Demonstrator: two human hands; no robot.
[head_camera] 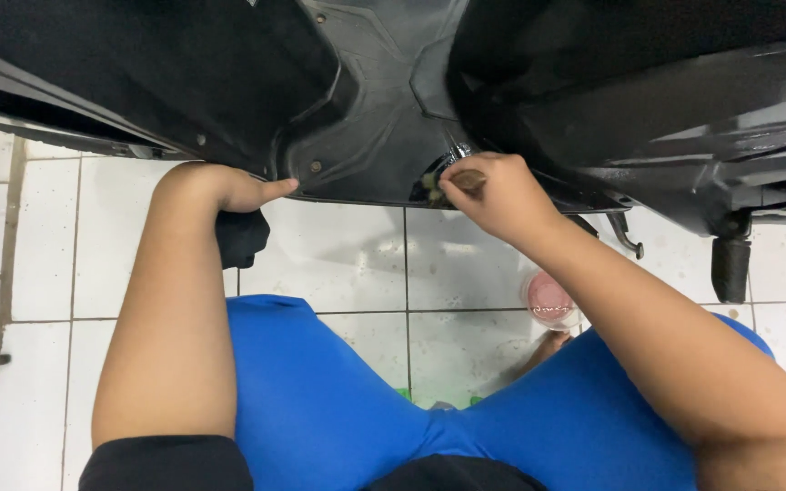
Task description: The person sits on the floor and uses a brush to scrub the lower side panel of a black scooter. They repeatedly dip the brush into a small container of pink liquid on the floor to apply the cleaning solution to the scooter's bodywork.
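We are crouching over white floor tiles [338, 255] beneath a black scooter body [366, 109]. Our left hand [229, 189] is gripping the lower edge of the black panel, thumb stretched along the rim. Our right hand [493, 195] is pinching a small brown-handled tool [466, 179], its tip set into a dark opening under the panel. A small pink-lidded container [549, 300] is sitting on the tiles near our right knee.

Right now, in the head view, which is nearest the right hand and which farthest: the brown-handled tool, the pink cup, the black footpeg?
1. Brown-handled tool: pinched in the right hand.
2. Pink cup: on the tiles below the wrist.
3. Black footpeg: far right, hanging from the scooter.
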